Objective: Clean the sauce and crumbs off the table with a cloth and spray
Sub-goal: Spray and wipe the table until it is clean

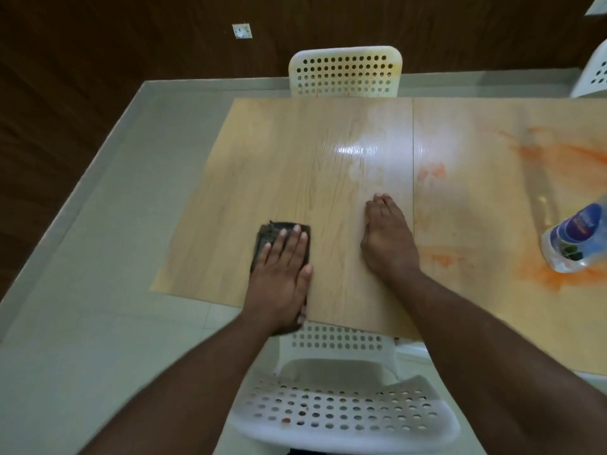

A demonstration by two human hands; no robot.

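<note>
Cloth (262,238) at near table (230,178) edge, left hand (282,274) flat on it | right hand (387,238) flat, bare

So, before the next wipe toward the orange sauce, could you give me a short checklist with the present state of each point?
1. Cloth under the left hand, flat on the table: ok.
2. Right hand lies flat on the table, clear of the sauce: ok.
3. Left part of the table free of sauce: ok, it looks clean.
4. Sauce smears on the right part removed: not ok.
5. Spray bottle out of the wiping path: not ok, it stands at a smear.
6. Cloth clean enough to continue: cannot tell, it is dark.
</note>
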